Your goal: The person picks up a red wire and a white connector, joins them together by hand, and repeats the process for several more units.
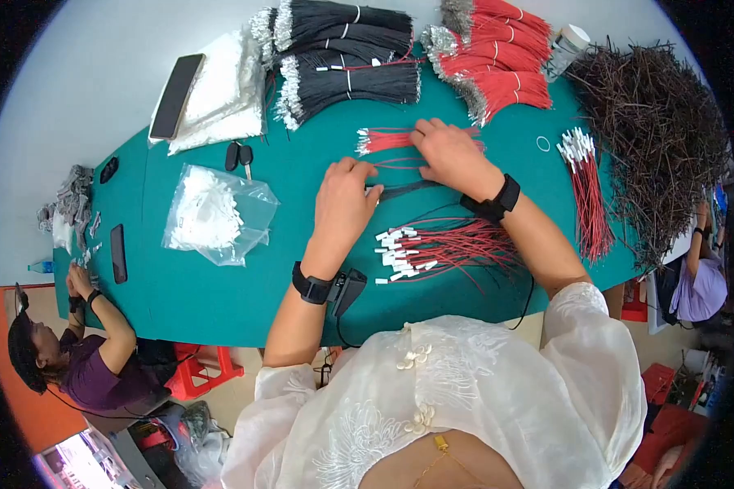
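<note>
On the green bench point(277, 285), our right hand point(451, 153) bends its fingers over one small bunch of red wires point(383, 141). Our left hand point(344, 200) curls beside a few thin black wires point(413, 190); we can't tell if either hand grips. One wire pile with white plugs point(469, 246) lies nearer us, and one long wire bunch point(589, 200) sits to the right. We count two dark phones point(119, 253) and one car key point(247, 160)

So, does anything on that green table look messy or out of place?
Mainly the dark heap on the right: its strands stick out every way, while the red bundles near it are neatly tied. The car key and the phone lying on white packets also look odd among wires.
</note>
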Demonstrator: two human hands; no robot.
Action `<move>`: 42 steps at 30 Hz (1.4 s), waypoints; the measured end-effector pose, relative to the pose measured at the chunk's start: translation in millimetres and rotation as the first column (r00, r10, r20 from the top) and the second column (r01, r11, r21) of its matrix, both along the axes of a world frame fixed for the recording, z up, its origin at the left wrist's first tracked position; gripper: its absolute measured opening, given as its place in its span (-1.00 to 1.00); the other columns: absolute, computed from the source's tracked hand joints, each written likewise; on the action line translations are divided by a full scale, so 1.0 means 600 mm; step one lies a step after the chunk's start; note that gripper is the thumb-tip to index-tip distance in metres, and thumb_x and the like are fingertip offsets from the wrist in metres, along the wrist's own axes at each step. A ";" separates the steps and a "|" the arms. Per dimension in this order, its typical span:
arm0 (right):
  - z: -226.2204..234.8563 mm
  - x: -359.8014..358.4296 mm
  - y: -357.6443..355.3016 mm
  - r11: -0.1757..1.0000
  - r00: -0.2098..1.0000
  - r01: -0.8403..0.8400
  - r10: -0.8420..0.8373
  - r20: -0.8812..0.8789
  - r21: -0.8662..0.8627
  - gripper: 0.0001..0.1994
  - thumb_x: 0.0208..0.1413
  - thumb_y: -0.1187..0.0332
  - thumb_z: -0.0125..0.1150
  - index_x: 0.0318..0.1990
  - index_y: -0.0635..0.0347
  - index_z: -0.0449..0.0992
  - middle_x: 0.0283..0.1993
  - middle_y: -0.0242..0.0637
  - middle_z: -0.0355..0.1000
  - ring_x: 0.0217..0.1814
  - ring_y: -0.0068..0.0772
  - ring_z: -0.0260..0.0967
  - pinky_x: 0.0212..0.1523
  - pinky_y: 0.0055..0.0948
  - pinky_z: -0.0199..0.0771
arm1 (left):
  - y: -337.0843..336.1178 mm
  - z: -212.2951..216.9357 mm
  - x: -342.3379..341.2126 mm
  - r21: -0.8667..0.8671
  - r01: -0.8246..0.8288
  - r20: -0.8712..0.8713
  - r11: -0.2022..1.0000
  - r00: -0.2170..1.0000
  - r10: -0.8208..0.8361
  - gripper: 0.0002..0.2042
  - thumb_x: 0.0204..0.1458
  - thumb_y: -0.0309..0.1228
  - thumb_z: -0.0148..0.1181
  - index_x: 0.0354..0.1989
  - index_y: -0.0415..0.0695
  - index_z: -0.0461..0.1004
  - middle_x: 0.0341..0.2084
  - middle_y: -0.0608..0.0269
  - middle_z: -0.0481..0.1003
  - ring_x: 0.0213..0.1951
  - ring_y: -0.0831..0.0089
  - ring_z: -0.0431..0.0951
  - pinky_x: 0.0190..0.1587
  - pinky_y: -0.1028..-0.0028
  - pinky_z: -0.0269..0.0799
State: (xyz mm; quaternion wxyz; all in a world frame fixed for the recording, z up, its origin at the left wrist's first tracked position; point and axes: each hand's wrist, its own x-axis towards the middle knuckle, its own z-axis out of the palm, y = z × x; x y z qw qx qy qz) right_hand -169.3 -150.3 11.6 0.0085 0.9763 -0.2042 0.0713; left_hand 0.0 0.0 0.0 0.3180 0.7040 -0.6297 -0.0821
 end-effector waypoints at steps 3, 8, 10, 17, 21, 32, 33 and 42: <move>-0.011 0.005 -0.009 0.998 0.997 0.061 -0.062 0.039 0.018 -0.66 -0.20 0.43 0.32 -0.19 0.26 0.47 -0.09 -0.14 0.39 -0.01 -0.10 0.35 -0.07 -0.21 0.44 | -0.007 -0.010 0.005 0.029 -0.017 0.021 0.999 1.000 0.017 -0.79 -0.12 -0.47 0.34 -0.28 -0.20 0.54 -0.30 0.06 0.52 -0.18 0.06 0.50 -0.14 0.19 0.43; -0.037 0.011 -0.047 0.997 0.995 0.068 -0.066 0.074 -0.028 -0.77 -0.18 0.45 0.29 -0.30 0.26 0.48 -0.20 -0.16 0.43 -0.08 -0.09 0.39 -0.10 -0.20 0.45 | -0.014 -0.015 0.009 0.004 -0.010 0.016 1.000 1.000 0.010 -0.80 -0.12 -0.47 0.34 -0.30 -0.21 0.53 -0.32 0.06 0.51 -0.20 0.06 0.51 -0.15 0.19 0.43; -0.041 0.012 -0.061 0.999 0.996 0.038 -0.035 0.080 -0.030 -0.83 -0.16 0.47 0.27 -0.36 0.26 0.48 -0.27 -0.15 0.44 -0.12 -0.07 0.40 -0.13 -0.18 0.45 | -0.019 -0.015 0.010 0.067 -0.003 -0.019 0.998 1.000 0.004 -0.79 -0.13 -0.44 0.36 -0.30 -0.19 0.53 -0.30 0.06 0.50 -0.16 0.07 0.50 -0.13 0.19 0.45; -0.028 -0.004 -0.071 0.998 0.980 -0.005 -0.009 0.199 0.070 -0.95 -0.06 0.47 0.15 -0.44 0.24 0.45 -0.40 -0.05 0.45 -0.27 0.04 0.44 -0.28 -0.08 0.46 | -0.017 -0.007 0.010 0.025 0.000 -0.070 1.000 0.998 0.001 -0.82 -0.13 -0.44 0.36 -0.34 -0.19 0.54 -0.35 0.06 0.50 -0.22 0.06 0.50 -0.17 0.20 0.45; -0.014 -0.002 -0.058 0.982 0.978 0.036 -0.072 0.195 0.183 -0.93 0.05 0.43 0.09 -0.37 0.23 0.41 -0.43 0.01 0.45 -0.33 0.12 0.44 -0.35 -0.01 0.45 | -0.020 0.001 0.012 -0.035 0.012 -0.159 0.999 0.987 -0.018 -0.83 -0.12 -0.44 0.35 -0.34 -0.19 0.55 -0.38 0.09 0.50 -0.28 0.09 0.52 -0.22 0.23 0.45; 0.055 -0.002 -0.022 0.970 0.944 -0.070 -0.011 0.329 0.233 -0.89 0.15 0.39 0.05 -0.26 0.21 0.31 -0.33 -0.07 0.41 -0.27 0.10 0.42 -0.33 -0.03 0.40 | -0.063 0.048 -0.009 -0.368 -0.030 0.070 0.929 0.996 0.060 -0.68 -0.06 -0.42 0.30 -0.09 -0.13 0.47 -0.17 0.19 0.49 -0.03 0.18 0.43 0.01 0.23 0.34; 0.061 -0.005 -0.018 0.970 0.947 -0.074 -0.004 0.320 0.232 -0.90 0.15 0.39 0.04 -0.26 0.21 0.30 -0.32 -0.07 0.41 -0.27 0.09 0.42 -0.32 -0.04 0.40 | -0.065 0.050 -0.010 -0.393 -0.024 0.131 0.919 0.988 0.081 -0.67 -0.04 -0.41 0.30 -0.07 -0.13 0.46 -0.14 0.20 0.48 0.00 0.19 0.41 0.04 0.23 0.33; 0.106 -0.030 0.004 0.951 0.944 -0.071 -0.033 0.328 0.300 -0.91 0.16 0.42 0.09 -0.22 0.20 0.39 -0.29 -0.11 0.43 -0.23 0.05 0.44 -0.27 -0.13 0.44 | -0.052 0.052 0.003 -0.173 0.114 -0.102 0.978 0.986 -0.133 -0.81 0.08 -0.39 0.20 -0.16 -0.17 0.50 -0.30 0.07 0.53 -0.24 0.06 0.52 -0.19 0.18 0.41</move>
